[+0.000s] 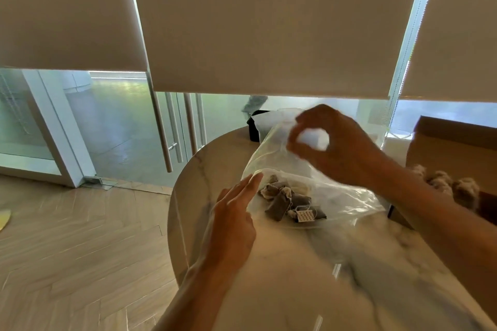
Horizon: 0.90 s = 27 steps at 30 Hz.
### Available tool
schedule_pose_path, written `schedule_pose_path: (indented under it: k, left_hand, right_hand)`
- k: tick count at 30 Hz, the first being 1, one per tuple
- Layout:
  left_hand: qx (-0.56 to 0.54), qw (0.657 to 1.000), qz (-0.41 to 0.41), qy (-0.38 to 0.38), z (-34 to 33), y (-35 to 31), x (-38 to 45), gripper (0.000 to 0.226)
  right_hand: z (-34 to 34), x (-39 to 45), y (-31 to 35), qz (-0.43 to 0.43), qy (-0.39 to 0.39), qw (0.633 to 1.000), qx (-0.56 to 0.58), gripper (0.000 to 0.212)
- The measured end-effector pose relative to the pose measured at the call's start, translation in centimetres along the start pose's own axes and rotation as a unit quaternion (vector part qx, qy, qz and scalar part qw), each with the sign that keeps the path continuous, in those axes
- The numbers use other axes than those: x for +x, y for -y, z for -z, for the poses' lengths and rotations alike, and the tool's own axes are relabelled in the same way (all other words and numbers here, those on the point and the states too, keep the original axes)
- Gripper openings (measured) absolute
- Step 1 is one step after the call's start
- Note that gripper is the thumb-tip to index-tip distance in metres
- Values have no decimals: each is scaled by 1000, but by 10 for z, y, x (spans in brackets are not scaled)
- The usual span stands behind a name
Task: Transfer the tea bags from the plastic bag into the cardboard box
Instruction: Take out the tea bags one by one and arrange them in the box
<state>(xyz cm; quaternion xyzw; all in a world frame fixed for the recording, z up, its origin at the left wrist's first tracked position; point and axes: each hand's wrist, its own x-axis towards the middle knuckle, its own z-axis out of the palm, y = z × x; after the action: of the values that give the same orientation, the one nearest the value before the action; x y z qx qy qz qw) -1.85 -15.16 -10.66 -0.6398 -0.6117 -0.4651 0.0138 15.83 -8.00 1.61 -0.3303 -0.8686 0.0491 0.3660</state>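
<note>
Now your right hand (330, 142) pinches the bag (271, 158) top; your left hand (236, 212), fingers straight, touches its side beside the tea bags (290, 200).

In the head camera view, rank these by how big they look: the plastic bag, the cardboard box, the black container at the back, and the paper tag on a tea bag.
1. Plastic bag or cardboard box: unsure, since the box is cut off by the frame edge.
2. Black container, farther away and partly hidden behind the bag.
3. Paper tag, the smallest.
</note>
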Motion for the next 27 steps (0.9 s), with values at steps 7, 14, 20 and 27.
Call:
schedule_pose_path:
  k: [7,14,20,27]
  left_hand:
    - [3,1000,22,6,3,-4,-1,77]
    - [-6,1000,23,3,-1,-1,-2,83]
    - [-36,999,4,38,5,-5,-1,88]
    - [-40,996,-30,67,5,-3,-1,83]
  right_hand:
    - [10,-84,-31,-74,133,985,-80,8]
    - [16,-97,-55,-99,129,971,-173,31]
    - [4,-86,-56,-178,21,977,-119,33]
    - [-10,-76,-63,-217,-33,967,-126,27]
